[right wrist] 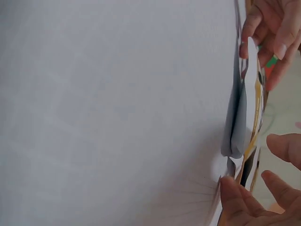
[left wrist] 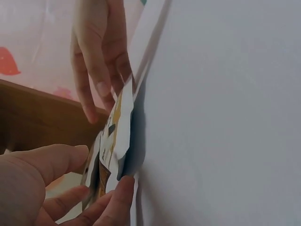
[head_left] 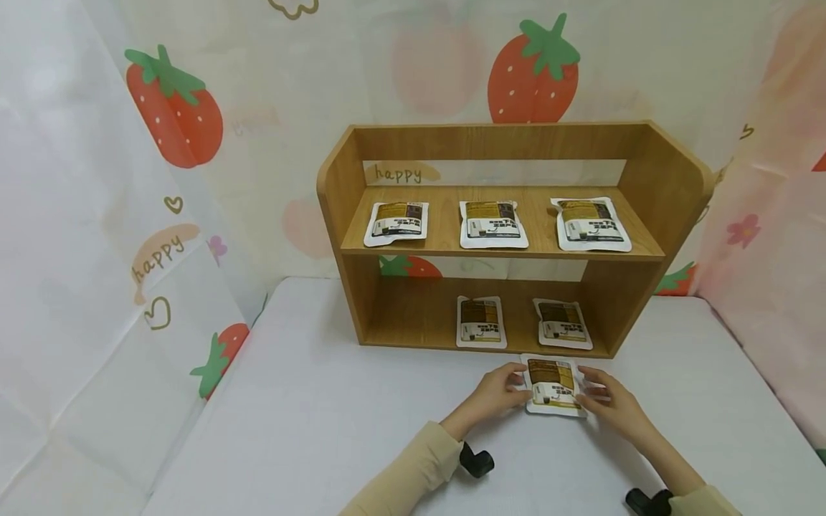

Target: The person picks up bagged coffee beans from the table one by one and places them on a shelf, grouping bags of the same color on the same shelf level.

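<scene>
A white-edged pouch (head_left: 553, 387) with a brown and yellow printed front lies on the white table, printed side up, just before the shelf. My left hand (head_left: 495, 390) is at its left edge, the fingertips right at the rim and the thumb spread away from them. At the opposite edge is my right hand (head_left: 613, 405), its fingers likewise spread and loosely bent. From the left wrist, the pouch (left wrist: 123, 129) shows edge-on with a dark shadow beneath. The right wrist view shows the right thumb (right wrist: 284, 148) standing apart from the pouch (right wrist: 249, 106).
A two-tier wooden shelf (head_left: 503, 254) stands behind the hands. Three similar pouches lie on its upper board, including a middle one (head_left: 493, 226); two more, a left one (head_left: 481, 322) and a right one (head_left: 563, 325), lie below. Strawberry-printed cloth (head_left: 310, 86) hangs behind.
</scene>
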A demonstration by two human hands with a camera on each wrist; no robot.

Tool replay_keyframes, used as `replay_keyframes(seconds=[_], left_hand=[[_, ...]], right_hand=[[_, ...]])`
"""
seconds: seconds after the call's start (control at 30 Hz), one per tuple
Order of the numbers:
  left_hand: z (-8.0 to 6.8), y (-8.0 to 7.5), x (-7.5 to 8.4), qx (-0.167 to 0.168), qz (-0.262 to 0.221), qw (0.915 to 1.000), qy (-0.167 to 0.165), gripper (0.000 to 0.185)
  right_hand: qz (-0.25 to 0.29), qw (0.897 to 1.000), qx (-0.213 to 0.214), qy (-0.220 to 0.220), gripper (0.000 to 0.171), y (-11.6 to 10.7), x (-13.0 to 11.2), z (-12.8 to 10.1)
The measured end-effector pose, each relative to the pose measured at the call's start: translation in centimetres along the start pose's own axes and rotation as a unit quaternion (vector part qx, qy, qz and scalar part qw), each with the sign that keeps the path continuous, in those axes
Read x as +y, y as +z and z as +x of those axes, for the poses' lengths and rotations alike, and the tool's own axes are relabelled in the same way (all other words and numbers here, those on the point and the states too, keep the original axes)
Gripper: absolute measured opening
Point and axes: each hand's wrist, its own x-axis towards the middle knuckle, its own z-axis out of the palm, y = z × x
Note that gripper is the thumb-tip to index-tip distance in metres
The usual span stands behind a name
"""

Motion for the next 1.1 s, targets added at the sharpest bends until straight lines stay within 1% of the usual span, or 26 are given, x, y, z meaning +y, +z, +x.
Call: replay_keyframes(seconds=[0.07, 0.13, 0.3, 0.53, 0.7, 1.03, 1.1], left_hand=[[0.1, 0.2, 0.1, 0.001, -0.015, 0.9999, -0.005, 0.051], [0.2, 0.4, 0.1, 0.006, -0.018, 0.9998, -0.007, 0.051], [0.2, 1.0, 0.0, 0.022, -0.014, 0.9997, -0.002, 0.049], [0.0, 1.4, -0.4, 0.040, -0.045, 0.9981, 0.013, 0.042], [-0.3, 1.2, -0.9, 0.050, -0.061, 0.9967, 0.020, 0.042], [-1.1, 0.2, -1.6, 0.062, -0.089, 0.9938, 0.024, 0.038], [-1.2, 0.1, -1.7, 0.064, -0.087, 0.9938, 0.026, 0.036]], right_hand=[[-0.001, 1.000, -0.007, 0.012, 0.052, 0.0, 0.1, 0.1], [0.001, 1.000, -0.013, 0.018, 0.052, 0.0, 0.2, 0.2], [0.020, 0.999, -0.024, 0.026, 0.054, 0.0, 0.2, 0.3], [0.055, 0.997, -0.034, 0.045, 0.057, 0.3, 0.4, 0.3], [0.077, 0.995, -0.032, 0.063, 0.057, 0.7, 0.1, 0.2], [0.109, 0.992, -0.024, 0.062, 0.057, 1.6, -0.6, 0.4], [0.110, 0.992, -0.024, 0.059, 0.057, 1.8, -0.7, 0.5]])
